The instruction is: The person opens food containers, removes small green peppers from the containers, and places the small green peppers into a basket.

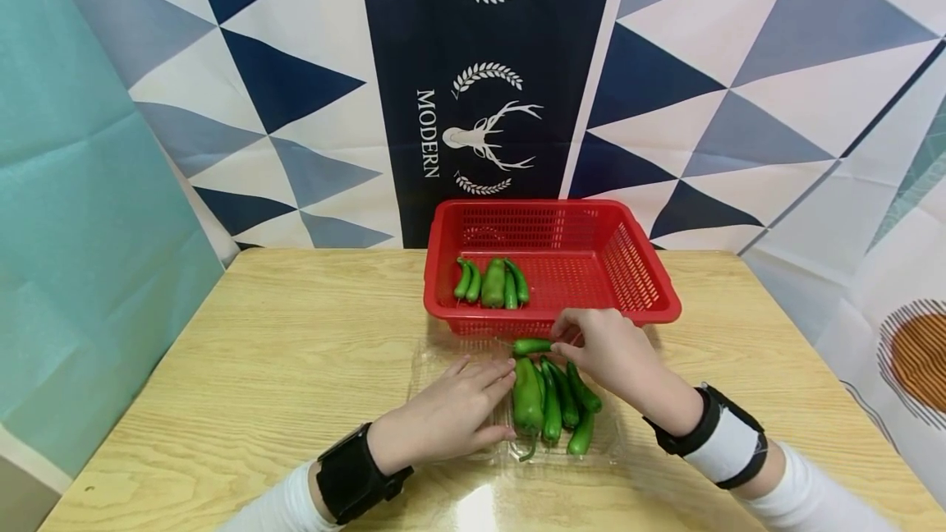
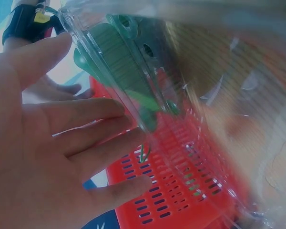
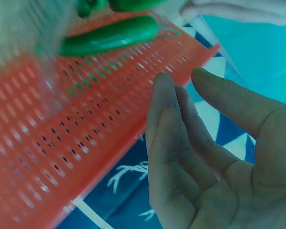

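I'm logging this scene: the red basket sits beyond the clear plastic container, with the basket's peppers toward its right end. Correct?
Wrong side: the head view shows the red basket beyond the clear plastic container, with the basket's peppers toward its left end, not its right.

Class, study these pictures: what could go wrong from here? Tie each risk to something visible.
The slender, glossy green pepper lying crosswise could slip or roll: the right hand is close to it without gripping. The left hand, close beside the wide green pepper, might nudge it. The clear, thin-looking plastic container could flex if pressed.
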The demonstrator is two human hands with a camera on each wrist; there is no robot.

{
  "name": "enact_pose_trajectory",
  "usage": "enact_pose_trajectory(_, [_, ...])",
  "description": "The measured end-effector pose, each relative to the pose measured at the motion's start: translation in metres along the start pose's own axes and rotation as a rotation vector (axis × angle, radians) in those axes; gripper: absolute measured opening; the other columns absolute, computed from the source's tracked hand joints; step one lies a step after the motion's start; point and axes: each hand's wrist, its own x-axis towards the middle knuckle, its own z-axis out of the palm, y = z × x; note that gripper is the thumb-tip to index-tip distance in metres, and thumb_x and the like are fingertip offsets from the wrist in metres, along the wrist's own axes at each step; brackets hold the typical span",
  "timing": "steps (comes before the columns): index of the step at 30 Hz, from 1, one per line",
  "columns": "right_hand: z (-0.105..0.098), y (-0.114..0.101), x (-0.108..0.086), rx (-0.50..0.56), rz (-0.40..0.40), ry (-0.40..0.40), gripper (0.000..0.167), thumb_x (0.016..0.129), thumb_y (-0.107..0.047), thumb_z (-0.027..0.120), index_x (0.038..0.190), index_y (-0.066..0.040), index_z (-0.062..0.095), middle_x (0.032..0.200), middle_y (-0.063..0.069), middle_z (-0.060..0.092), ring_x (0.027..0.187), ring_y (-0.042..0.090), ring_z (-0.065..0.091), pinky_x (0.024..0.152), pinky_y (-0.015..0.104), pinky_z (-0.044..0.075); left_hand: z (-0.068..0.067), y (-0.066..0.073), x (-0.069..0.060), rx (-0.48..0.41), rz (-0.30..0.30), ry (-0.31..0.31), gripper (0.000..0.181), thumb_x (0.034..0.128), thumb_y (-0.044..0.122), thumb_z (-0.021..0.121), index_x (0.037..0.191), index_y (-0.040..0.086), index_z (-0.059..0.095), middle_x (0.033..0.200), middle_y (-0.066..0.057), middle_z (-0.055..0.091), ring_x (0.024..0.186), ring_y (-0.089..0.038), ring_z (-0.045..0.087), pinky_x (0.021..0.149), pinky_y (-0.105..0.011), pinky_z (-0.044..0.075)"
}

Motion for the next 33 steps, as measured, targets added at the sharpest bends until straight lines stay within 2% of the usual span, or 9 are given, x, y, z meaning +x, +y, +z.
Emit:
enact_pose_trajectory(3, [0.008, 0.004, -0.002, -0.012, -0.004, 0.006, 0.011, 0.076, -0.015, 0.079, 0.079, -0.014, 0.069, 0.073, -0.002, 0.068, 0.067, 0.009, 0.064, 0.055, 0.026, 0.051, 0.001, 0.0, -0.001, -0.001, 0.0, 0.002, 0.068, 0.0935, 0.053, 0.048, 0.142, 0.006, 0.044, 0.149, -0.008, 0.04, 0.136, -0.022, 0.04, 0.11, -0.051, 0.032])
enact_pose_trajectory(9, [0.024, 0.01, -0.005, -0.071, -0.058, 0.074, 0.011, 0.075, -0.014, 0.08, 0.08, -0.013, 0.07, 0.076, 0.0, 0.069, 0.067, 0.013, 0.065, 0.054, 0.03, 0.051, 0.0, 0.0, -0.001, -0.004, -0.002, -0.002, 0.068, 0.0935, 0.053, 0.049, 0.142, 0.006, 0.043, 0.149, -0.008, 0.04, 0.136, -0.023, 0.04, 0.111, -0.051, 0.032])
enact_pose_trajectory(18, [0.041, 0.015, -0.006, -0.166, -0.05, 0.134, 0.009, 0.079, -0.019, 0.077, 0.084, -0.016, 0.07, 0.081, 0.004, 0.07, 0.065, 0.027, 0.066, 0.047, 0.039, 0.049, 0.001, -0.001, -0.001, 0.004, 0.003, 0.005, 0.068, 0.0936, 0.054, 0.048, 0.142, 0.006, 0.044, 0.149, -0.008, 0.04, 0.136, -0.022, 0.04, 0.11, -0.051, 0.033])
enact_pose_trajectory(25, [0.049, 0.016, -0.005, -0.204, -0.066, 0.182, 0.015, 0.078, -0.02, 0.078, 0.089, -0.014, 0.07, 0.079, 0.008, 0.068, 0.065, 0.03, 0.066, 0.044, 0.04, 0.047, 0.0, -0.001, -0.001, 0.003, 0.003, 0.004, 0.067, 0.0936, 0.054, 0.048, 0.142, 0.007, 0.044, 0.149, -0.007, 0.04, 0.136, -0.021, 0.04, 0.11, -0.051, 0.033])
enact_pose_trajectory(29, [0.053, 0.015, -0.005, -0.24, -0.071, 0.193, 0.021, 0.076, -0.017, 0.079, 0.095, -0.015, 0.07, 0.08, 0.009, 0.067, 0.067, 0.031, 0.066, 0.045, 0.041, 0.049, 0.0, -0.001, -0.001, 0.0, 0.003, 0.002, 0.067, 0.0937, 0.053, 0.048, 0.142, 0.007, 0.044, 0.149, -0.007, 0.04, 0.137, -0.021, 0.039, 0.11, -0.051, 0.033])
enact_pose_trajectory(33, [0.056, 0.014, -0.006, -0.257, -0.071, 0.169, 0.025, 0.075, -0.013, 0.079, 0.098, -0.015, 0.069, 0.083, 0.009, 0.067, 0.07, 0.03, 0.066, 0.047, 0.04, 0.05, 0.001, 0.0, 0.0, 0.0, 0.003, -0.002, 0.068, 0.0939, 0.054, 0.047, 0.143, 0.007, 0.043, 0.149, -0.007, 0.04, 0.137, -0.021, 0.039, 0.11, -0.051, 0.033])
